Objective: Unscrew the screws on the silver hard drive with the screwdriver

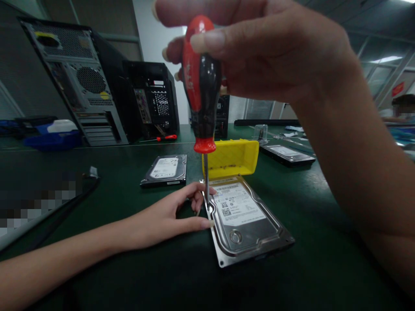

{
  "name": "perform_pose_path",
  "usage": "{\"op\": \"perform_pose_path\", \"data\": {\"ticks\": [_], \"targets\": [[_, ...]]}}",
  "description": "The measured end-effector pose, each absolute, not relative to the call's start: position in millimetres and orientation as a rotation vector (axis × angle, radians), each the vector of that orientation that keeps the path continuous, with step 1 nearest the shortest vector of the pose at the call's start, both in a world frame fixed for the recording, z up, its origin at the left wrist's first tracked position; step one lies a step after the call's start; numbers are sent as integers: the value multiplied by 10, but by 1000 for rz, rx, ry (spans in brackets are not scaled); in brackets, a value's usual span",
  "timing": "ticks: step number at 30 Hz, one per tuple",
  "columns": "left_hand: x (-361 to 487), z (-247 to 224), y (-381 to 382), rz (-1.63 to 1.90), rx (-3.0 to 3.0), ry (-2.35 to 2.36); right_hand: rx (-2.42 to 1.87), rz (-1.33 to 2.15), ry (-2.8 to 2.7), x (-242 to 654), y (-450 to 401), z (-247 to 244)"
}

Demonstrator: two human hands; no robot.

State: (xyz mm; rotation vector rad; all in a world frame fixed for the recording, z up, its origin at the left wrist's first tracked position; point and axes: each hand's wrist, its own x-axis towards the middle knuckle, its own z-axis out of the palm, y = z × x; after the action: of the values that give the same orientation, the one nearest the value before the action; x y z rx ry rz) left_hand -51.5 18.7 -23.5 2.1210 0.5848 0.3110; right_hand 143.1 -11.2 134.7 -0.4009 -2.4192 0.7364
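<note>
My right hand (pixel 259 47) grips a red and black screwdriver (pixel 202 86) by the top of its handle. The screwdriver stands upright, its shaft pointing down at the left edge of a silver hard drive (pixel 249 239) with a white label. Around the shaft's tip, my left hand (pixel 171 218) holds that same edge, the thumb and forefinger resting on the drive and the other fingers curled. Right behind the drive, a yellow bin (pixel 231 157) lies with its opening toward me and small dark screws inside.
Another hard drive (pixel 165 168) lies to the left, and a third (pixel 287 153) at the right by a clear cup (pixel 260 133). Computer cases (pixel 87 82) stand at the back left. A red-handled screwdriver (pixel 167 138) lies before them. A person (pixel 402 108) is at the far right.
</note>
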Motion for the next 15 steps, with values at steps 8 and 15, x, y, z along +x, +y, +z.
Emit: {"op": "perform_pose_path", "data": {"ticks": [8,15], "targets": [[-522,-265,180,325,2105,627,-532,853,-2269,1380,-120,1353],[-534,-260,182,326,2090,638,-421,686,-2363,1427,-36,1305]]}}
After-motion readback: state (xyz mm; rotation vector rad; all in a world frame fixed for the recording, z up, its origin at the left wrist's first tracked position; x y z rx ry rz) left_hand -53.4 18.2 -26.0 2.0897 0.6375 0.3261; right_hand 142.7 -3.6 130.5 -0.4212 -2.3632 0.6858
